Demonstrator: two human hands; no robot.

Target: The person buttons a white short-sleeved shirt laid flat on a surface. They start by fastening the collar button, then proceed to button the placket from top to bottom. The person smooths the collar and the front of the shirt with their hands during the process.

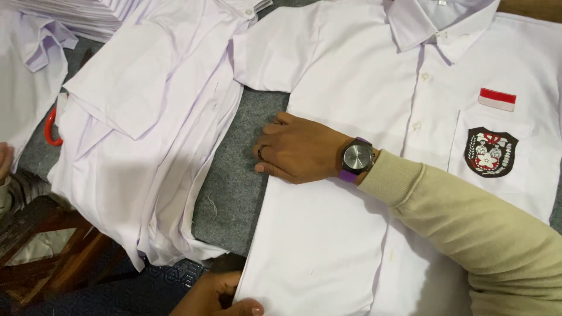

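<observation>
— Where's the shirt [351,76]?
— Buttoned, badge [490,152] up, on the grey table [234,175]; right hand [298,149] flat, fingers together, on its side edge; left hand [213,295] pinching its lower corner
— Advice?
— Keep that palm firm; cloth should lie smooth

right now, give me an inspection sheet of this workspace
surface: grey felt-like table top, mostly covered by cloth
job's things: white shirt laid flat, buttoned, with a red and white patch and dark badge on its pocket
clutter: pile of white shirts to the side; more folded white cloth at the far corner; red ring-shaped thing half hidden under the pile
grippers: right hand, wearing a wristwatch, presses on the shirt's side edge; left hand grips the bottom hem
cables: nothing seen
surroundings: wooden stool, dark patterned floor
</observation>
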